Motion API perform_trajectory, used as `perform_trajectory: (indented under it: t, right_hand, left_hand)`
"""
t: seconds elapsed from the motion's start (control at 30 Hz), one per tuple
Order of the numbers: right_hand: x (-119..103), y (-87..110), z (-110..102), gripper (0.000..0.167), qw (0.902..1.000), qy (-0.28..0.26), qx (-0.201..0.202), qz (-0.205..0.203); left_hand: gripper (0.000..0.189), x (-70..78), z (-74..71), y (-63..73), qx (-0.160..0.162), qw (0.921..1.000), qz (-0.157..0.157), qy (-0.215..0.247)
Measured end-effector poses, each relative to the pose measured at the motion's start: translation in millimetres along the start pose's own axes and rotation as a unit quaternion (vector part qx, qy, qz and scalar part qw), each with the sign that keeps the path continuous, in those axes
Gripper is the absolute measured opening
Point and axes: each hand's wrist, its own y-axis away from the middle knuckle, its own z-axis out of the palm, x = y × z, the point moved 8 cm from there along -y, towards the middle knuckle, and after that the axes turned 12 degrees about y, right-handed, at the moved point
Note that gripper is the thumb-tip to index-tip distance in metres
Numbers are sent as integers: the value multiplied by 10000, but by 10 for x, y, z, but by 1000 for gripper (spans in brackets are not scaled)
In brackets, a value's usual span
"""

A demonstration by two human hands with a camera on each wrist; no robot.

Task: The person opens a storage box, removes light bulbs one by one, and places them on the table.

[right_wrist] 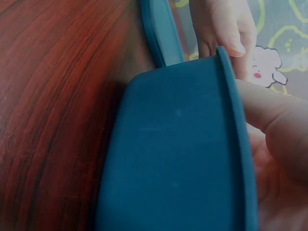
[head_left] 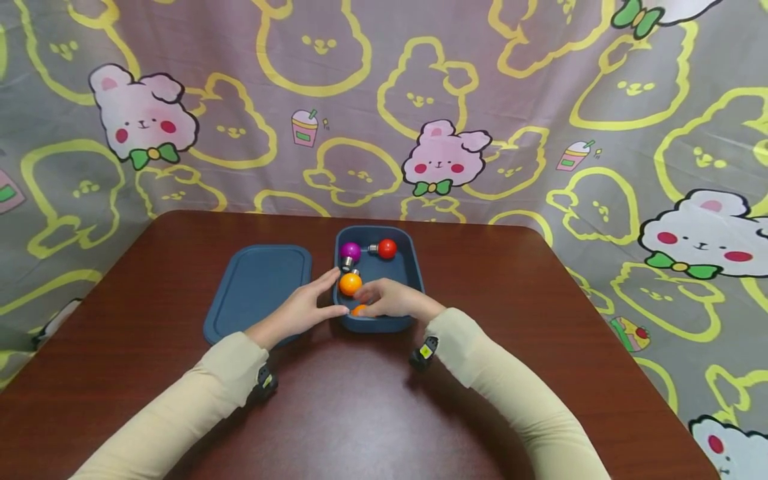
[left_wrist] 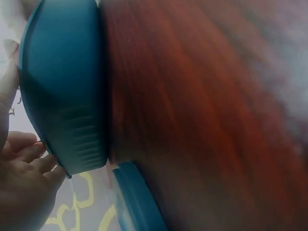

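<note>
My left hand (head_left: 307, 308) is at the left rim of a blue rectangular box (head_left: 414, 270), fingers extended along it and thumb by the near corner. Over the front part of the box, my right hand (head_left: 390, 298) reaches down with bent fingers. Close under its thumb and fingertips is an orange ball-shaped light bulb (head_left: 360, 311), mostly covered, so the contact is unclear. Another orange bulb (head_left: 351, 285) lies just beyond these fingertips. A purple bulb (head_left: 351, 252) and a red bulb (head_left: 387, 249) rest toward the far end. In the right wrist view, the box wall hides my right fingertips.
A blue lid (head_left: 264, 287) lies flat on the brown table (head_left: 492, 280), left of the box. Behind the table hangs a patterned curtain (head_left: 360, 100). Each wrist carries a small black camera.
</note>
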Motion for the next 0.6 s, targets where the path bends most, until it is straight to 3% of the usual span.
perform_trajectory:
  t: [0.23, 0.6]
  right_hand:
    - [-23, -55, 46, 32, 9991, 387, -97, -112]
    - [-22, -44, 25, 26, 9987, 498, -51, -135]
  left_hand:
    - [82, -38, 27, 6, -78, 10000, -16, 14]
    - [82, -46, 28, 3, -83, 9999, -83, -72]
